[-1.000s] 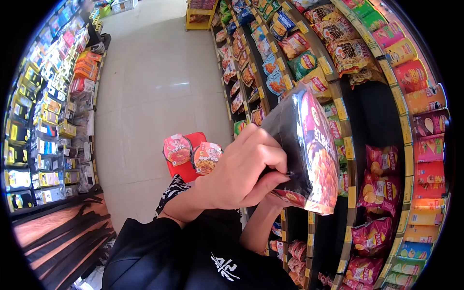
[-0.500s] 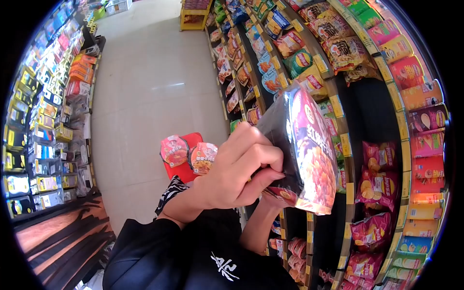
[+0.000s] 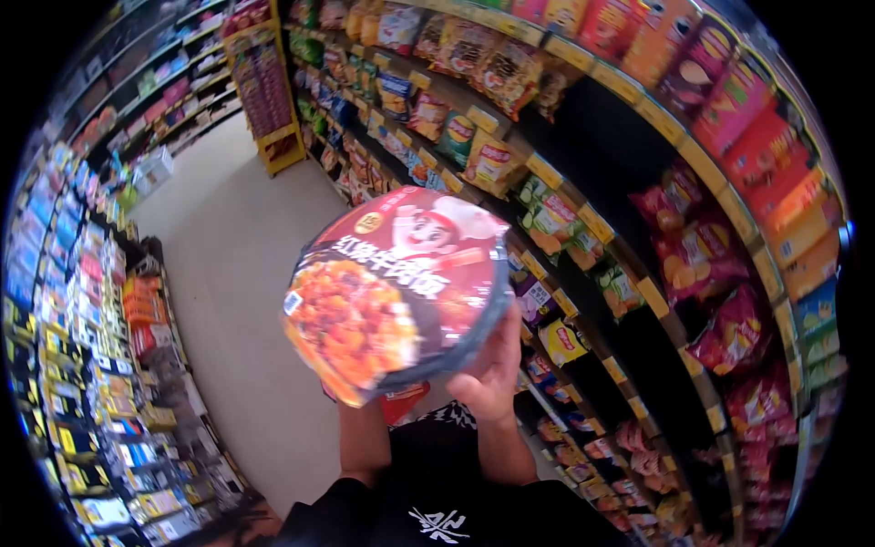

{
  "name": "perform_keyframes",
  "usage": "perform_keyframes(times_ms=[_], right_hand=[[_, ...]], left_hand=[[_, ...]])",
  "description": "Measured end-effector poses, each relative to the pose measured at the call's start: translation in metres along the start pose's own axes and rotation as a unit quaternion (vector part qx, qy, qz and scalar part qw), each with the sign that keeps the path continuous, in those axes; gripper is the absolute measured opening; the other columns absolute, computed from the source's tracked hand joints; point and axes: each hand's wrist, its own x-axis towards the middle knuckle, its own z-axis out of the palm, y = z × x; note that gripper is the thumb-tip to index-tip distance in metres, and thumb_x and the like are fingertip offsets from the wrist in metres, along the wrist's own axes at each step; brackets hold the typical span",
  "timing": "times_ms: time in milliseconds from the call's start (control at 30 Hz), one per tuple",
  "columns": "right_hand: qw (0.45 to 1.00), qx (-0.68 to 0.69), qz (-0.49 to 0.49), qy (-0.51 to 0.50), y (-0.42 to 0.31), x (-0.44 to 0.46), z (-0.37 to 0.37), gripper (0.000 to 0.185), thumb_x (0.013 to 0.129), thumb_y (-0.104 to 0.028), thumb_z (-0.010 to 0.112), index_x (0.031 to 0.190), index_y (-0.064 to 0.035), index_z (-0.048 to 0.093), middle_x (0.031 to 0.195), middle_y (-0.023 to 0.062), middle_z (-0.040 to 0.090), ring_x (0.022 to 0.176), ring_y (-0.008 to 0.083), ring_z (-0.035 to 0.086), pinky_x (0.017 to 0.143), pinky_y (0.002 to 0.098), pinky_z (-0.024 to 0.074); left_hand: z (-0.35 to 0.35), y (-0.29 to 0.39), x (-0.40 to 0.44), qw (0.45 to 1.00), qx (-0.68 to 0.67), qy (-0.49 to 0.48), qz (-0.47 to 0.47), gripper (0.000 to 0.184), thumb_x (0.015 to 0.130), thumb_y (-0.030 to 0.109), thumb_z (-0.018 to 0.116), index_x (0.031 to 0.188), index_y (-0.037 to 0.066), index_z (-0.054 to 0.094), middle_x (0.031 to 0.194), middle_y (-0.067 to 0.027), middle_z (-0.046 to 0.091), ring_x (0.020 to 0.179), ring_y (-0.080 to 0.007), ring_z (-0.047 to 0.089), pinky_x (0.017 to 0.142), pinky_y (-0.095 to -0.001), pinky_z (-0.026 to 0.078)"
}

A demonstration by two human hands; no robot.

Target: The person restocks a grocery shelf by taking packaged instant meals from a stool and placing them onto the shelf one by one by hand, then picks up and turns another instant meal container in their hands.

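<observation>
A round, film-wrapped bowl of braised beef rice (image 3: 392,273) is held up before my chest, its printed lid tilted toward me. The lid is maroon, with a cartoon chef and a picture of the dish. My right hand (image 3: 493,369) grips the bowl's dark side at the lower right, thumb toward me and fingers partly behind it. From the lower left, my left forearm (image 3: 365,438) rises behind the bowl, which hides that hand and its fingers. Just below the bowl, a bit of a red object (image 3: 406,401) shows, mostly covered.
Snack shelves (image 3: 547,173) curve along the right, with bags of chips (image 3: 702,255) and upright canisters (image 3: 620,27). Racks of small packaged goods (image 3: 109,392) line the left. Between them runs the aisle floor (image 3: 219,246), with a yellow display stand (image 3: 264,91) farther off.
The bowl has moved left and turned, so its lid faces me instead of sideways. My left hand has gone from its near side to out of sight behind it. The view has shifted up the aisle.
</observation>
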Motion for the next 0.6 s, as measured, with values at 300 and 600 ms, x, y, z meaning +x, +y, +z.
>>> perform_keyframes(times_ms=[300, 600], right_hand=[[0.988, -0.079, -0.126, 0.052, -0.005, 0.013, -0.015, 0.047, 0.082, -0.009, 0.066, 0.123, 0.0021, 0.048, 0.125, 0.0151, 0.042, 0.120, 0.0234, 0.043, 0.105, 0.0363, 0.0303], [0.964, 0.010, -0.112, 0.241, 0.003, -0.002, -0.037, 0.014, 0.090, -0.005, 0.059, 0.102, 0.0009, 0.057, 0.106, 0.0094, 0.053, 0.102, 0.0148, 0.050, 0.092, 0.0296, 0.0383]], left_hand=[[0.002, -0.024, -0.003, 0.994, -0.085, -0.019, -0.071, 0.025, 0.092, 0.025, 0.051, 0.107, 0.005, 0.048, 0.137, -0.0200, 0.039, 0.126, -0.0295, 0.041, 0.101, -0.0430, 0.036], [-0.007, -0.047, -0.016, 0.982, -0.134, -0.018, -0.132, 0.034, 0.093, 0.029, 0.049, 0.116, 0.004, 0.047, 0.134, -0.0200, 0.042, 0.121, -0.0296, 0.046, 0.097, -0.0442, 0.043]])
